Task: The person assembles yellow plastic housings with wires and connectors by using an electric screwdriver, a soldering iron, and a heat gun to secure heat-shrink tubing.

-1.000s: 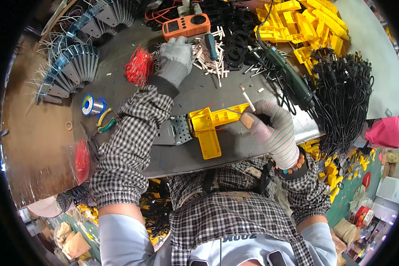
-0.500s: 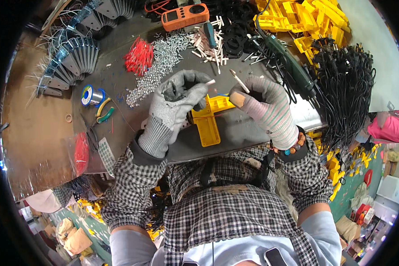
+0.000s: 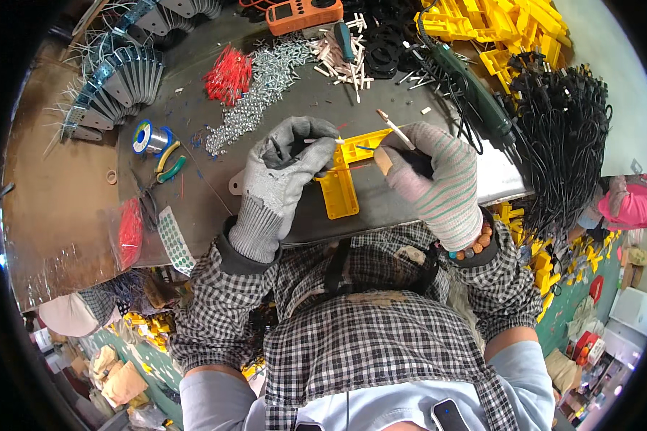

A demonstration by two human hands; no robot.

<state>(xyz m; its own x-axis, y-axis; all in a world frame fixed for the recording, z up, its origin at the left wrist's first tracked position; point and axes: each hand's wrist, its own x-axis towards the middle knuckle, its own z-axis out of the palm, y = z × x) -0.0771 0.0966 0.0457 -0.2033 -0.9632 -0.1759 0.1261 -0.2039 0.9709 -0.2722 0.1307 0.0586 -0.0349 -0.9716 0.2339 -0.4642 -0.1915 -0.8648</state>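
My left hand (image 3: 284, 165), in a grey glove, is closed, with a short thin white piece (image 3: 329, 141) pinched between thumb and forefinger. Opposite it, my right hand (image 3: 435, 169), in a striped glove with a tan patch on the thumb, grips a slim white stick with a dark brown tip (image 3: 397, 129), which points up and left. Between and below the hands lies a yellow plastic housing (image 3: 340, 195), roughly T-shaped and partly behind my left fingers. A short blue wire (image 3: 365, 148) shows by its upper arm. Whether the white pieces are hollow is too small to tell.
Beyond my hands lie red parts (image 3: 228, 75), loose screws (image 3: 269, 79), white sleeves (image 3: 331, 57), a screwdriver (image 3: 343, 42) and an orange meter (image 3: 304, 14). A dark green power tool (image 3: 471, 97), black cables (image 3: 557, 136) and yellow housings (image 3: 514, 25) are right; solder (image 3: 151, 138) and pliers (image 3: 169, 169) left.
My hands have shifted slightly, and the left fingers have turned with their white piece. A small white piece now shows on the table beyond my right hand. The whole view has tilted a little.
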